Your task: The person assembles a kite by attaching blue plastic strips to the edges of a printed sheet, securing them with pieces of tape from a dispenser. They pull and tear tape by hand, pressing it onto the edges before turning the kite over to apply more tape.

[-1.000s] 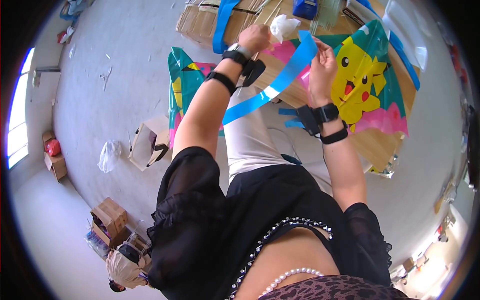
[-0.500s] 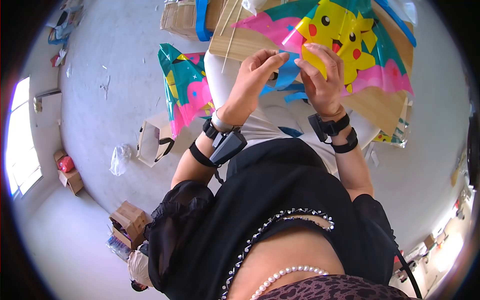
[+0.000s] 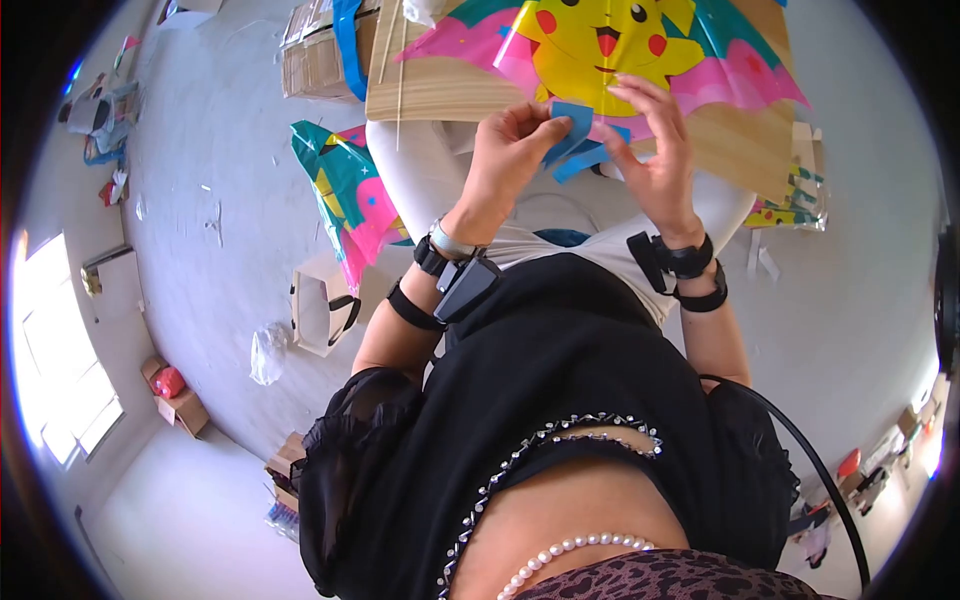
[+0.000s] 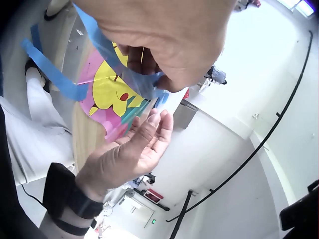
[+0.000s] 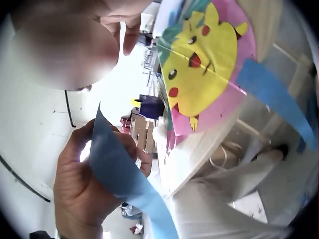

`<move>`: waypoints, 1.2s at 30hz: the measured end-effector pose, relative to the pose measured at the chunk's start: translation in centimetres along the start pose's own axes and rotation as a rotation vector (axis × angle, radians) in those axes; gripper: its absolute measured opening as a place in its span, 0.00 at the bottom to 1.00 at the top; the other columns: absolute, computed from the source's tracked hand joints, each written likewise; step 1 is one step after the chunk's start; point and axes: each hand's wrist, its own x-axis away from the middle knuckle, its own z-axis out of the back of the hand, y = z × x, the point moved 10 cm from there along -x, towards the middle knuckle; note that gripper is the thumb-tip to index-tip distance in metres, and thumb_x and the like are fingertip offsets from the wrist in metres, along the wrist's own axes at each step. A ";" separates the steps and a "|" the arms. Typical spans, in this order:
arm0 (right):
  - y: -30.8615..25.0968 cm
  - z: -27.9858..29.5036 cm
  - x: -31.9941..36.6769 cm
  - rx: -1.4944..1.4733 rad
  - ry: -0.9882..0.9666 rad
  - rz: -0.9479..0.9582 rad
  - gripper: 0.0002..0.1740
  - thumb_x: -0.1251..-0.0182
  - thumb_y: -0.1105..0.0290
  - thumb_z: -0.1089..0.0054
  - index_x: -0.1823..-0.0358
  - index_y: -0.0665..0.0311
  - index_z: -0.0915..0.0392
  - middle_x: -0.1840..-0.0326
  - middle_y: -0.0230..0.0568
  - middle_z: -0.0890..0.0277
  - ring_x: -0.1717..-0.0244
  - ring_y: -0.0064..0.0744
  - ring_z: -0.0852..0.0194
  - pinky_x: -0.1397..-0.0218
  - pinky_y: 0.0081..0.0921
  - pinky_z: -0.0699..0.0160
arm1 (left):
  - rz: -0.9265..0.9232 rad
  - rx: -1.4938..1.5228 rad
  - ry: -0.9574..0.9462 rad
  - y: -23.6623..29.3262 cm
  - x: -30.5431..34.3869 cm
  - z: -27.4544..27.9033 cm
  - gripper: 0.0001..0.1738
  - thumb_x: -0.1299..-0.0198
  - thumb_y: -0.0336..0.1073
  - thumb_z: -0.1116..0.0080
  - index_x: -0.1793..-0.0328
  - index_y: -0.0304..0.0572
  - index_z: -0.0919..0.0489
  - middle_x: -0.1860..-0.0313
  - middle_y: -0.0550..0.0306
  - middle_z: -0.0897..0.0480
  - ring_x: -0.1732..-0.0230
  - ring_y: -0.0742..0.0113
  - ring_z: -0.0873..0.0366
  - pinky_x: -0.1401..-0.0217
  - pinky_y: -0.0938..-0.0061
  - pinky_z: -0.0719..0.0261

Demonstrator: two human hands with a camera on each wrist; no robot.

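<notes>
My left hand [image 3: 553,127] pinches a folded blue plastic strip [image 3: 573,122] between thumb and fingers, just in front of the wooden board's [image 3: 440,90] near edge. My right hand [image 3: 625,115] is beside it, fingers straight and spread, touching the strip's other end. A bright kite [image 3: 600,40] with a yellow cartoon face lies on the board behind both hands. In the left wrist view the left hand [image 4: 144,69] grips the strip [image 4: 55,69] above the right palm [image 4: 134,149]. The right wrist view shows the left hand [image 5: 84,179] holding the strip [image 5: 119,174] beside the kite [image 5: 204,64].
A second folded kite [image 3: 345,195] lies on the grey floor at left, near a paper bag [image 3: 320,305] and a clear plastic bag [image 3: 268,350]. Cardboard boxes [image 3: 310,50] and thin sticks [image 3: 395,50] sit by the board. A black cable [image 3: 800,450] runs at right.
Both hands came down from holding a long blue strip stretched between them and now meet close together at the board's near edge, the strip gathered short.
</notes>
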 end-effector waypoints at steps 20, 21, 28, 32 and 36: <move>3.5 0.9 0.0 -0.043 -0.177 -0.116 0.12 0.34 0.66 0.24 0.55 0.64 0.14 0.40 0.40 0.17 0.50 0.33 0.15 0.46 0.27 0.15 | -0.083 -0.310 -0.204 -0.4 -0.2 -4.4 0.08 0.30 0.31 0.35 0.51 0.33 0.17 0.61 0.66 0.16 0.61 0.85 0.24 0.58 0.85 0.27; 3.6 0.8 0.1 -0.043 -0.180 -0.117 0.12 0.34 0.66 0.24 0.55 0.64 0.14 0.40 0.40 0.17 0.50 0.33 0.15 0.46 0.27 0.15 | -0.072 -0.305 -0.201 -0.6 -0.2 -4.3 0.08 0.30 0.31 0.35 0.51 0.34 0.17 0.61 0.66 0.16 0.61 0.85 0.24 0.59 0.86 0.27; 4.9 0.2 0.6 -0.092 -0.217 -0.228 0.09 0.33 0.68 0.26 0.57 0.66 0.14 0.40 0.41 0.18 0.47 0.29 0.17 0.42 0.27 0.20 | -0.022 -0.280 -0.184 -2.0 -0.3 -3.8 0.10 0.30 0.32 0.35 0.48 0.33 0.17 0.60 0.65 0.15 0.61 0.84 0.23 0.60 0.86 0.26; 7.2 -0.6 1.6 -0.217 -0.251 -0.372 0.09 0.29 0.69 0.29 0.56 0.68 0.15 0.40 0.39 0.18 0.49 0.24 0.18 0.43 0.23 0.19 | -0.027 -0.271 -0.178 -2.9 -0.8 -3.5 0.11 0.30 0.33 0.35 0.48 0.33 0.17 0.60 0.64 0.15 0.61 0.83 0.23 0.60 0.86 0.25; 9.6 -1.7 3.0 -0.353 -0.290 -0.561 0.09 0.27 0.70 0.31 0.54 0.70 0.15 0.39 0.39 0.18 0.48 0.22 0.18 0.41 0.22 0.19 | -0.007 -0.250 -0.171 -3.7 -1.0 -3.3 0.11 0.30 0.33 0.35 0.48 0.33 0.17 0.60 0.64 0.15 0.60 0.83 0.22 0.59 0.86 0.25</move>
